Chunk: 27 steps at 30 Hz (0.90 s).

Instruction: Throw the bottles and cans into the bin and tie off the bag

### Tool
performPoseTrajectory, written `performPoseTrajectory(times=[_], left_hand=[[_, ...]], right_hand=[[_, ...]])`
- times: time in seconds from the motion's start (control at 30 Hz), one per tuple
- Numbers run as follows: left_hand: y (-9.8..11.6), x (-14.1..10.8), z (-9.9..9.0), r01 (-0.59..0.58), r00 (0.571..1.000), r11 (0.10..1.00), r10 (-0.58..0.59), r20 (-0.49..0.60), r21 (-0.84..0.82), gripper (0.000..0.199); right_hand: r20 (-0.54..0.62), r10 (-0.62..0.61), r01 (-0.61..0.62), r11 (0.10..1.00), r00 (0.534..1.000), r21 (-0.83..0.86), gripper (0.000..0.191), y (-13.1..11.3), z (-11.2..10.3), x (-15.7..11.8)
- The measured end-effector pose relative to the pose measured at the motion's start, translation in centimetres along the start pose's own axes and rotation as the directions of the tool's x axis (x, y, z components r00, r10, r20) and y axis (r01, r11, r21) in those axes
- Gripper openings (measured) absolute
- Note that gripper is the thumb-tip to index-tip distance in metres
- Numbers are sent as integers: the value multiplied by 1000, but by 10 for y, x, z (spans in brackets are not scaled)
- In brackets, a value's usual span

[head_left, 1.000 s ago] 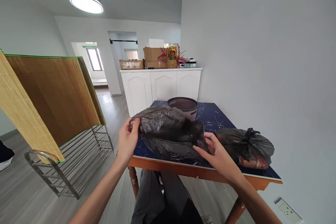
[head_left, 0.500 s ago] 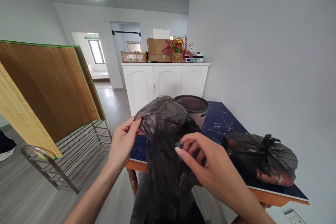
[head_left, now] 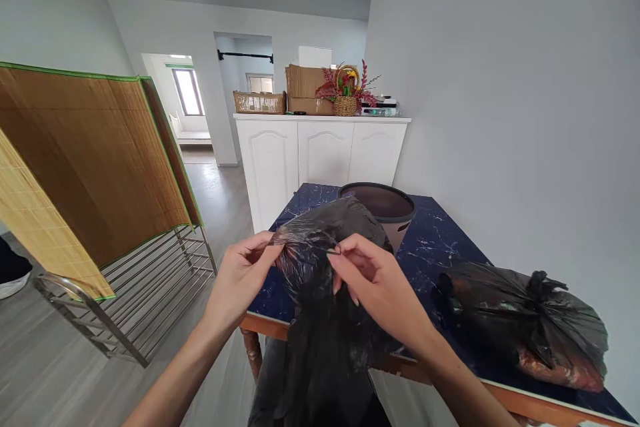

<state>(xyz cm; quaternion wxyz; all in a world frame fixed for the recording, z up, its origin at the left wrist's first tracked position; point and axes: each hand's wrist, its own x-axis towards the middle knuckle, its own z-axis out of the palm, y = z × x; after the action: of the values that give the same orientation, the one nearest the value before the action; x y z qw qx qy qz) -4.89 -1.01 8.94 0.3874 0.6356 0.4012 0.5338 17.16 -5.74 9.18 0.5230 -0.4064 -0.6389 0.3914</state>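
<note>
A thin black plastic bag [head_left: 315, 307] hangs over the near edge of the blue table, its top bunched up between the hands. My left hand [head_left: 245, 273] pinches the bag's gathered edge on the left. Just right of it, my right hand [head_left: 373, 277] is closed on a thin strand of the same plastic, stretched between the two hands. Behind the bag stands a round bin [head_left: 380, 203] with a dark rim. A second black bag [head_left: 525, 320], knotted at the top with something reddish showing through, lies at the right on the table.
The blue marbled table [head_left: 430, 240] has a wooden edge. A metal rack [head_left: 150, 300] with a bamboo mat [head_left: 100, 160] stands at the left. Behind is a white cabinet [head_left: 325, 160] bearing cardboard boxes [head_left: 305, 90] and a flower basket [head_left: 345, 105]. A wall rises at the right.
My right hand has closed on a strand of the bag's plastic, where its fingers were apart before. The bag's top is pulled tighter, and the view has shifted slightly.
</note>
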Motion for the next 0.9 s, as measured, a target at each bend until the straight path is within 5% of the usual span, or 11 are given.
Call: performPoseTrajectory(times=[0.13,0.3,0.37,0.47,0.57,0.67,0.73,0.8,0.9], left_hand=[[-1,10,-1,161,985,941,-171,-6,-298,28],[14,19,-9,429,866,679,-497,56,-596,17],[23,16,-15,454,843,650,-535,58,-609,23],[40,3,-22,447,870,689,-482,100,-571,37],[64,-20,-24,361,929,851,-364,69,-380,37],[89,-44,-25,87,994,994,-91,65,66,47],[99,-55,-26,-141,984,896,80,159,421,62],[99,-61,-30,-277,959,671,150,240,688,66],[89,-55,-40,-285,958,394,104,266,874,51]], right_hand=[[-40,7,-1,988,999,156,28,9,-15,0],[-78,100,-41,834,992,551,21,12,-32,-10],[-88,140,-54,775,986,629,16,12,-42,-15],[-89,245,-122,728,965,674,21,10,-62,-24],[-82,337,-206,730,938,652,22,-1,-82,-37],[-160,344,-215,822,925,527,33,-22,-91,-60],[-197,234,-172,943,952,285,45,-34,-91,-78],[-157,76,-92,991,985,-97,62,-38,-89,-91],[-85,-35,-25,784,996,-621,64,-30,-94,-94]])
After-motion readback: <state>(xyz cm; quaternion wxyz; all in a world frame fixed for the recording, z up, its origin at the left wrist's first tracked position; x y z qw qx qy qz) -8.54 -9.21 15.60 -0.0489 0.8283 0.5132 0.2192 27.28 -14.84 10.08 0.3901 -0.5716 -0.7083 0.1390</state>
